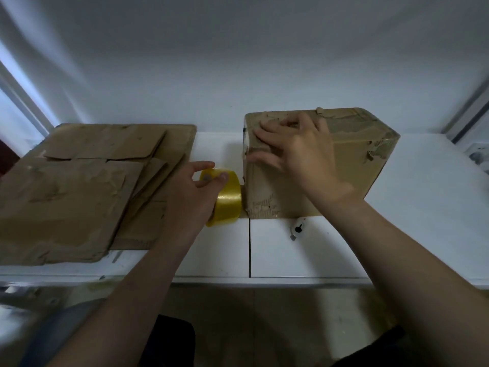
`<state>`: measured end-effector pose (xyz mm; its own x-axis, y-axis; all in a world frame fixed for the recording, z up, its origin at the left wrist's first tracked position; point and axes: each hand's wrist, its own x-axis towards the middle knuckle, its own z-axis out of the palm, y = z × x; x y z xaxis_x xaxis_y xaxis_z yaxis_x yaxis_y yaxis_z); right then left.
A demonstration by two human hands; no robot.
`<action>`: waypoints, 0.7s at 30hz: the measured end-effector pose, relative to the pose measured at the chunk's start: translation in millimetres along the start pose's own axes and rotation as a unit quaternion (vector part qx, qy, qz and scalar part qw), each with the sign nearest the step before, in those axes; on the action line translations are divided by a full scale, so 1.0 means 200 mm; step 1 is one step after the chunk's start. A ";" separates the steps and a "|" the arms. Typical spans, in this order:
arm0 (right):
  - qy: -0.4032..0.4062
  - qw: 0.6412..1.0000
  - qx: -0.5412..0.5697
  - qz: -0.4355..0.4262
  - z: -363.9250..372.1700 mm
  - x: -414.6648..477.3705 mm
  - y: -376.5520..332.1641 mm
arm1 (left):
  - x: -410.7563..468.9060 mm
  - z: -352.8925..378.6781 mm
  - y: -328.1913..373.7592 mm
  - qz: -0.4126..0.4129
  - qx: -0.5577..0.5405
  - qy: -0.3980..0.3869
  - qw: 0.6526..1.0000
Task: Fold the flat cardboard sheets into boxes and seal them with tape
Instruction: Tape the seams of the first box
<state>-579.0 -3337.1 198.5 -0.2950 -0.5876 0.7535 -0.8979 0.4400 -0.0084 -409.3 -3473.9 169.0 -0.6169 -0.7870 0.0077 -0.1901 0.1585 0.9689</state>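
A worn brown cardboard box point(360, 160) stands folded on the white table, right of centre, with old tape scraps on its top and right corner. My right hand point(293, 144) lies on the box's top left part, fingers spread and straight, pressing down. A yellow tape roll point(229, 202) stands on edge against the box's left side. My left hand point(195, 189) grips the roll, thumb and fingers curled over its top. A stack of flat cardboard sheets point(79, 186) lies on the left of the table.
The white table point(291, 255) has a dark seam running from the box to its front edge. A small white cutter-like tool point(298, 229) lies just in front of the box. A plain white wall rises behind; the floor shows below the table edge.
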 end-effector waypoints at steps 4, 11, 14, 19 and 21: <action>-0.026 0.999 -0.023 0.009 0.01 -0.06 0.00 | 0.01 0.02 0.01 0.012 -0.009 -0.016 1.000; -0.034 0.998 0.007 0.060 -0.02 -0.06 -0.03 | 0.00 0.02 0.05 -0.013 -0.040 -0.030 0.999; -0.022 0.998 0.018 0.063 0.00 -0.07 -0.02 | -0.01 0.00 0.07 -0.056 -0.099 -0.051 0.992; 0.007 0.995 0.069 0.065 0.08 -0.03 0.03 | -0.03 0.01 0.07 -0.055 -0.100 -0.093 0.989; 0.026 0.996 0.071 0.056 0.11 -0.03 0.04 | -0.03 0.01 0.05 -0.046 -0.093 -0.102 0.989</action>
<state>-592.4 -3344.7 180.3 -0.3826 -0.5020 0.7756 -0.8983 0.3984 -0.1853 -409.5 -3465.4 178.2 -0.7488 -0.6527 -0.1153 -0.1210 -0.0365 0.9920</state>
